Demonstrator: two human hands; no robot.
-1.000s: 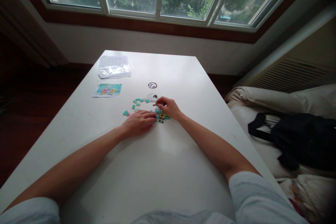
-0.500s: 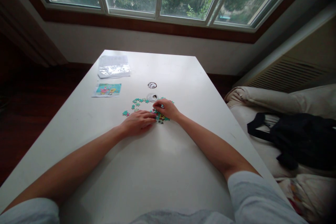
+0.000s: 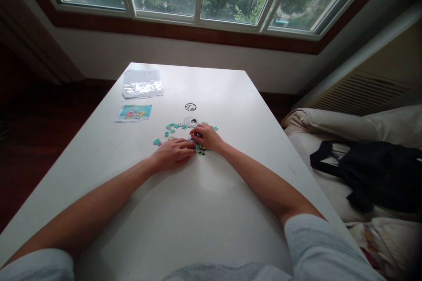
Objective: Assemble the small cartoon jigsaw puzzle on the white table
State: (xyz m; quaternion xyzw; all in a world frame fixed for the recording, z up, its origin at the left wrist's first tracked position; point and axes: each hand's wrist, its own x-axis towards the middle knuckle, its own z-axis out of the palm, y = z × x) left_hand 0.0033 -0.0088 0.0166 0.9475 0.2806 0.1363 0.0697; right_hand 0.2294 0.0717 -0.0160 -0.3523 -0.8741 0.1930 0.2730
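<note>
Small teal jigsaw pieces (image 3: 174,127) lie scattered on the white table (image 3: 198,210). A joined patch of puzzle (image 3: 201,150) sits between my hands, mostly hidden. My left hand (image 3: 173,153) lies flat on the table, fingertips pressed against the patch's left edge. My right hand (image 3: 207,136) is curled over the patch, its fingers pinched on a small piece that I can barely see.
A puzzle reference picture (image 3: 134,112) and a clear plastic bag (image 3: 143,83) lie at the far left of the table. Two small round lids (image 3: 190,121) sit beyond the pieces. A black bag (image 3: 379,175) rests on a cushioned seat to the right. Windows are ahead.
My right hand has moved slightly left and down onto the joined patch with its pinched piece. My left hand has stayed in place.
</note>
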